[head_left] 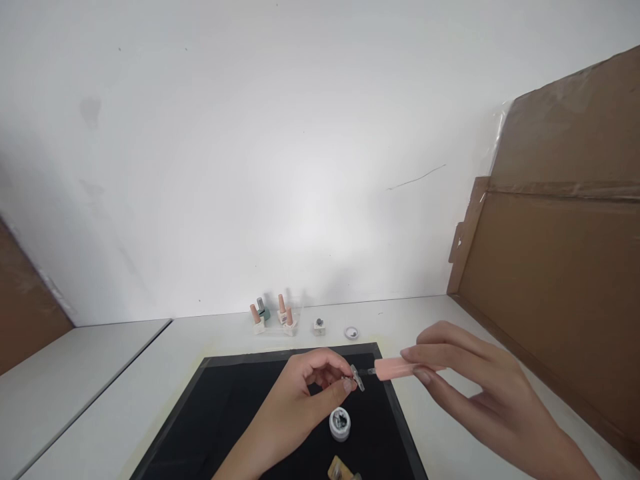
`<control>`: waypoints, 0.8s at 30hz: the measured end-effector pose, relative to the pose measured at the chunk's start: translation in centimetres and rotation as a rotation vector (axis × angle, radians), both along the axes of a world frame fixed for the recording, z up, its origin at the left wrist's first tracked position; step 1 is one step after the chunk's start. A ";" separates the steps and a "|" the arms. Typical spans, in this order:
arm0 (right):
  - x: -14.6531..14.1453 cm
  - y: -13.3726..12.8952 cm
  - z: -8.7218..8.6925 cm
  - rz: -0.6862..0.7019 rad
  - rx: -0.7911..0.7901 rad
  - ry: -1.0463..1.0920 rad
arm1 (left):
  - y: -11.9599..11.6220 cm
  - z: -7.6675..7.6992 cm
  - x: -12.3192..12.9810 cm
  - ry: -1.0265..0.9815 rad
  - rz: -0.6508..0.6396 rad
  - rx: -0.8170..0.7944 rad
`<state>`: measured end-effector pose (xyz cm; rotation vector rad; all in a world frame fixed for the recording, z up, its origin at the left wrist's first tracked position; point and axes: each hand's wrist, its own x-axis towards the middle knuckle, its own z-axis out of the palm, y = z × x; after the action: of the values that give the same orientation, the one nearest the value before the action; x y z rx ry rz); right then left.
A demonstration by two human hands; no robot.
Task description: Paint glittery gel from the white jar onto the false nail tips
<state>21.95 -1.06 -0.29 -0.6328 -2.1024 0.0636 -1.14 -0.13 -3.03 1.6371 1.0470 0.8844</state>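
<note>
Pinched between the thumb and fingers of my left hand (pixel 313 390) is a small clear flat piece (pixel 357 378), its exact kind too small to make out. My right hand (pixel 475 383) grips the pink cap of a nail polish brush (pixel 395 369). The brush's tip points left and reaches close to the clear piece; I cannot tell whether they touch. Just below my left fingertips, a small white jar (pixel 340 425) with dark and silvery contents stands uncapped on the black mat (pixel 235 393). A yellowish object (pixel 340 469) is cut off by the bottom edge.
Behind the mat, several nail polish bottles (pixel 289 323) stand in a clear holder. An uncapped bottle (pixel 319 327) and a small round lid (pixel 351 332) sit to their right on the white table (pixel 125 353). Cardboard (pixel 555 253) walls the right side; a white wall rises behind.
</note>
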 end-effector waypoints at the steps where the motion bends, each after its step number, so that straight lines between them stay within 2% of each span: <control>1: 0.0 0.1 0.0 0.001 0.004 0.008 | 0.0 0.0 0.0 0.000 -0.005 0.005; 10: -0.2 0.2 0.1 0.017 -0.053 -0.026 | -0.3 -0.1 0.1 -0.009 0.020 0.003; 15: 0.4 -0.3 0.4 0.085 -0.109 -0.116 | -0.2 -0.2 0.1 0.012 0.028 0.019; 18: 0.5 -0.2 0.3 0.098 -0.130 -0.101 | -0.1 -0.3 0.0 0.020 0.026 0.010; 21: 0.1 0.2 0.1 0.086 -0.099 -0.026 | 0.0 -0.3 0.1 0.011 0.017 -0.005; 24: 0.0 0.4 0.0 0.081 -0.082 -0.050 | 0.0 -0.2 0.3 -0.019 0.032 0.003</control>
<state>21.92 -0.65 -0.29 -0.6039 -2.1824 0.1822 -0.87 -0.17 -3.24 1.6155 1.0616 0.9207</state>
